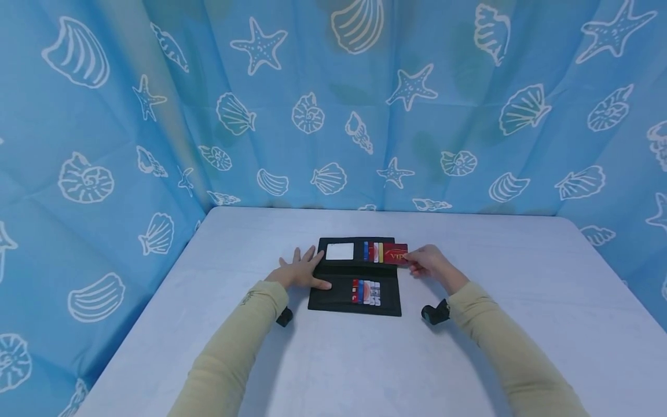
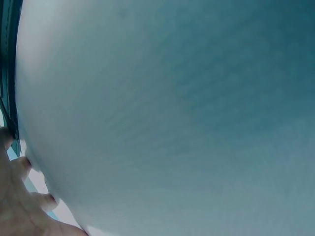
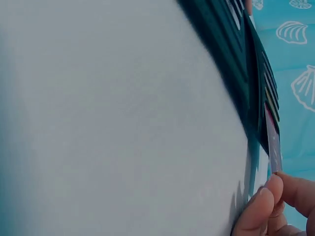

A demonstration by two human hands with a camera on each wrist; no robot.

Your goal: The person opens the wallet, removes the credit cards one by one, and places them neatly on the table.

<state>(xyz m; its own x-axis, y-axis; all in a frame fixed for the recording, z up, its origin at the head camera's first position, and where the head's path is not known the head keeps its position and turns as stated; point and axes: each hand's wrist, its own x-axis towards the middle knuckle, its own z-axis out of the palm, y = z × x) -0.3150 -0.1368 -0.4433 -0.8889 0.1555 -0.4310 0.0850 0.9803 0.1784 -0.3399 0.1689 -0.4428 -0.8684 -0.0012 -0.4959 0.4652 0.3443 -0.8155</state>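
Observation:
A black wallet (image 1: 354,270) lies unfolded on the table, with cards in the slots of both its halves. The left hand (image 1: 301,271) rests at the wallet's left edge, fingers spread and thumb on the lower half. Between thumb and fingers the right hand (image 1: 428,262) pinches the right end of a red VIP card (image 1: 394,253). This card's left part sits in the slots of the upper half and its right end sticks out past the wallet's edge. In the right wrist view, the card (image 3: 273,142) is seen nearly edge-on between the fingertips and the wallet (image 3: 231,64).
Several cards (image 1: 366,292) fill the slots of the lower half. A white window pocket (image 1: 340,251) is at the upper left. White cloth covers the table (image 1: 354,365). Behind it hangs a blue shell-print curtain (image 1: 292,156). Dark devices (image 1: 435,313) are strapped at the wrists.

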